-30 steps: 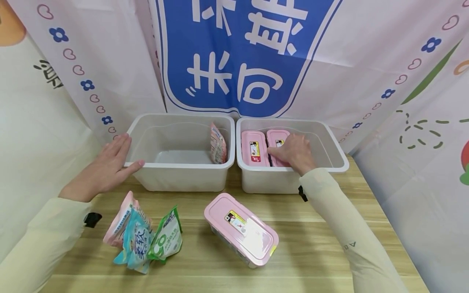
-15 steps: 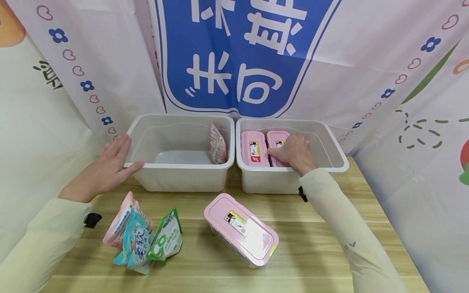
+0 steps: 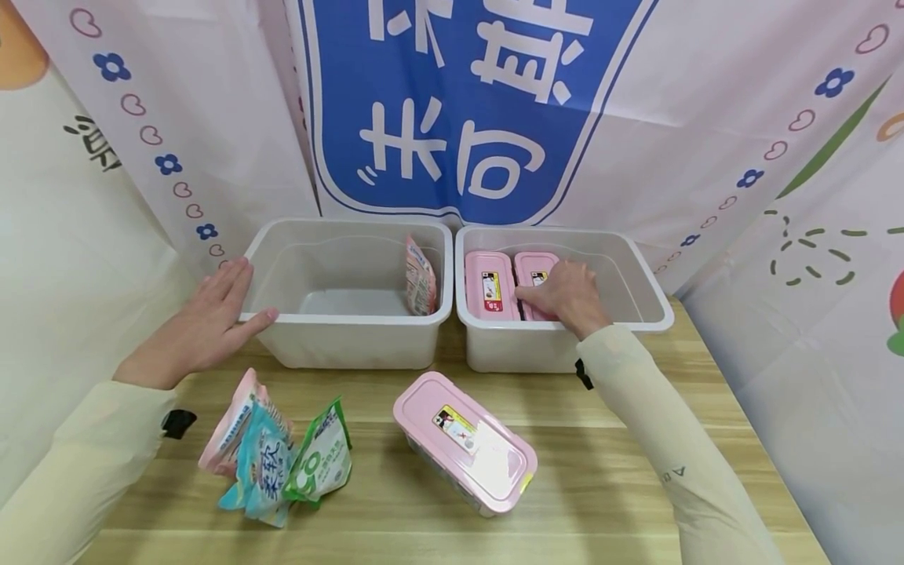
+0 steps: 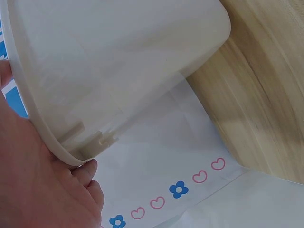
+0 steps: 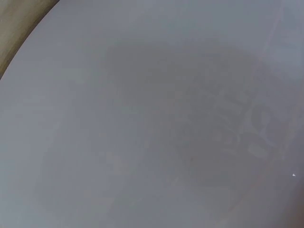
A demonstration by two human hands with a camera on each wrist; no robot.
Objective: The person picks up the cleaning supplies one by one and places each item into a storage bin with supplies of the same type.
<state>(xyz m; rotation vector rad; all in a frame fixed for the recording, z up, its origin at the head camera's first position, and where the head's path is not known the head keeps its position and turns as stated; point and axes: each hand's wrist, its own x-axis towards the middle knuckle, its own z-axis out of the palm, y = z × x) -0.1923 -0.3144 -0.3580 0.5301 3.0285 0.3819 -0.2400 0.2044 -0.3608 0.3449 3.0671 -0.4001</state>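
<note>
My left hand (image 3: 207, 320) rests on the left corner of the left grey bin (image 3: 353, 343), fingers along its side rim and thumb over the front rim. In the left wrist view the hand (image 4: 52, 185) lies against the rim. Inside the right grey bin (image 3: 523, 349), my right hand (image 3: 568, 294) grips a pink-lidded box (image 3: 534, 265), thumb at its left edge; its far-side fingers are hidden. Another pink-lidded box (image 3: 480, 275) sits close on its left. The right wrist view shows mostly a pale bin wall (image 5: 118, 118) up close.
A third pink-lidded box (image 3: 466, 447) lies angled on the wooden table (image 3: 374, 534). To its left stand a pink pouch (image 3: 229, 435), a blue pouch (image 3: 264, 471) and a green-white pouch (image 3: 325, 463). One pink pouch (image 3: 421, 282) leans inside the left bin. A printed cloth (image 3: 636, 157) hangs behind.
</note>
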